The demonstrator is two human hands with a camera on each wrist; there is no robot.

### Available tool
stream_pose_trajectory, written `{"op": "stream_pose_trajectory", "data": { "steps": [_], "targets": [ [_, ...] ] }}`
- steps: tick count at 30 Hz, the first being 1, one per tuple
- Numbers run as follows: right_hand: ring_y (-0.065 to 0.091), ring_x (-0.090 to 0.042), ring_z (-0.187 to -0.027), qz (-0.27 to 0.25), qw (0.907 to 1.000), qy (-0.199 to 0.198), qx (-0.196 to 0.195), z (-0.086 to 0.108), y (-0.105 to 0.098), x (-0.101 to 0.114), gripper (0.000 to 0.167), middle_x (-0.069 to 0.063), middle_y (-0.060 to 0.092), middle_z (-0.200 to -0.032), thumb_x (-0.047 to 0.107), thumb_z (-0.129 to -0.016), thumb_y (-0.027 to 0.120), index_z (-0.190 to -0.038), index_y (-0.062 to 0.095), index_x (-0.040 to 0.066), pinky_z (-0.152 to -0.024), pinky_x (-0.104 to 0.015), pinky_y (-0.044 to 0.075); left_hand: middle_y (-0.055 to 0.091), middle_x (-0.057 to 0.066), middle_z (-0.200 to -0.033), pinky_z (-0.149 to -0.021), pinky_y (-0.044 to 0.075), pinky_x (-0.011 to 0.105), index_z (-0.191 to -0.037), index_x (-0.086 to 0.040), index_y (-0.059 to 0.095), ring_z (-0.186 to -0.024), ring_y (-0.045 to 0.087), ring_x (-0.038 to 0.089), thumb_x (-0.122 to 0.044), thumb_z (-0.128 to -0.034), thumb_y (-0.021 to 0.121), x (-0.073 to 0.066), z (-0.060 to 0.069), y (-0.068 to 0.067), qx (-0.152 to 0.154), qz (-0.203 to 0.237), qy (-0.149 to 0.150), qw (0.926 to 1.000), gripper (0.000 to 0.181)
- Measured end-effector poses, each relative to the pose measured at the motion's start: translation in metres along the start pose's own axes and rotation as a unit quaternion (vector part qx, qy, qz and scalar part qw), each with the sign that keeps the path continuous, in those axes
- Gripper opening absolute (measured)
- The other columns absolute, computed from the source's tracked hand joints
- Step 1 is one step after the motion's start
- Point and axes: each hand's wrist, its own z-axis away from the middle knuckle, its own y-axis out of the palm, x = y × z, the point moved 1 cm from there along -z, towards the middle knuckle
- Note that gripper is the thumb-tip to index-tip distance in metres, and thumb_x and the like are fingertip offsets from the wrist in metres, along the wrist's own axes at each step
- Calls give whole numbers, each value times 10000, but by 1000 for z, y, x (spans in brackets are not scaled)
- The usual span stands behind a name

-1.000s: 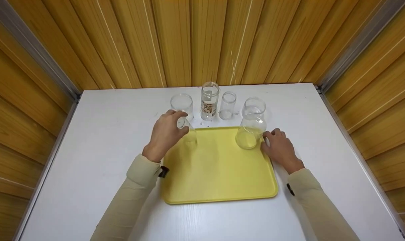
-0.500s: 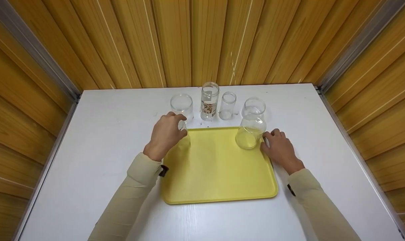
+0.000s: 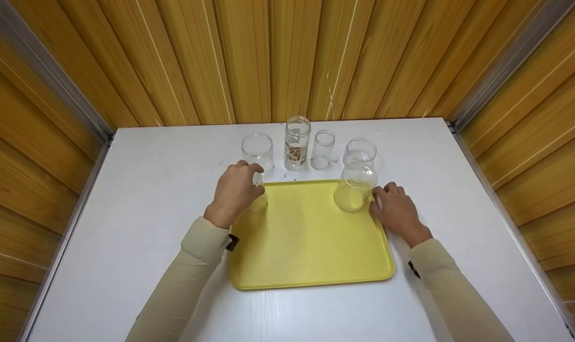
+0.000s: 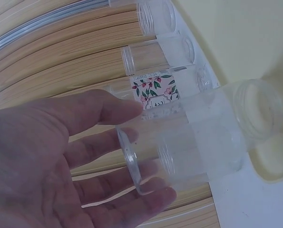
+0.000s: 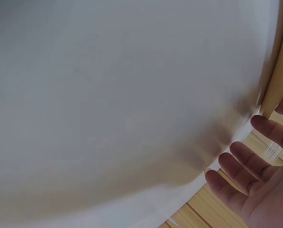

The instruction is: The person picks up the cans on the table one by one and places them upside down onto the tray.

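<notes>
In the head view my left hand (image 3: 237,190) grips a clear jar (image 3: 259,199) over the far left corner of the yellow tray (image 3: 311,247). The left wrist view shows my thumb and fingers round the base of that jar (image 4: 212,128), its threaded mouth pointing down at the tray. My right hand (image 3: 396,209) holds the tray's right rim near the far corner. In the right wrist view the tray rim (image 5: 277,71) runs between thumb and index finger, the other fingers loosely bent. Close to those fingers a wide clear jar (image 3: 356,187) stands upside down on the tray.
Behind the tray stand a wide clear jar (image 3: 258,149), a tall jar with a printed label (image 3: 296,147), a small narrow jar (image 3: 322,151) and another wide jar (image 3: 360,152). They stand on a white table (image 3: 149,190) against a wood-patterned wall (image 3: 287,61).
My left hand has brought its jar slightly left and lower, towards the tray's far left corner, turning it more upright. My right hand and the other jars have stayed put.
</notes>
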Motion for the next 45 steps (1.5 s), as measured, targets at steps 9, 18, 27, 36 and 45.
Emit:
{"op": "stream_pose_trajectory", "data": {
  "steps": [9,18,27,36,45],
  "targets": [
    [540,-491,-1085,113,9999,-64,-64,1,0,0,387,-275,558,-1222,255,-1057,548,-1316,639,-18,-825,-649,493,709,248,-1158,-762,590,482,-1222,25,767,-947,670,347,-5,-849,783,1,0,3,100,-36,-14,9999,375],
    [534,-472,-1065,90,9999,-90,-58,2,-1,1,394,-268,557,-1215,250,-1060,554,-1338,639,-15,-810,-635,493,710,250,-1180,-766,599,484,-1223,19,769,-989,687,369,7,-855,762,1,0,6,182,-79,-1,9998,368],
    [544,-472,-1054,110,9998,-92,-130,2,-1,1,370,-254,567,-1201,259,-1054,554,-1298,658,0,-798,-638,501,710,240,-1195,-791,601,495,-1234,3,770,-1057,691,422,4,-858,751,0,0,9,206,-175,22,9996,377],
    [549,-485,-1055,164,9996,-144,-161,3,-1,1,360,-269,563,-1206,244,-1056,559,-1297,649,-7,-792,-647,501,694,240,-1224,-808,596,510,-1268,-10,760,-1088,673,421,-20,-867,746,0,-1,10,284,-173,-1,9994,401],
    [548,-489,-1065,185,9996,-130,-141,1,0,-1,370,-273,560,-1210,247,-1057,552,-1308,645,-8,-806,-650,502,690,235,-1241,-841,591,509,-1292,-17,749,-1076,669,389,-67,-879,772,-2,-2,9,315,-116,-34,9994,417]
  ]
}}
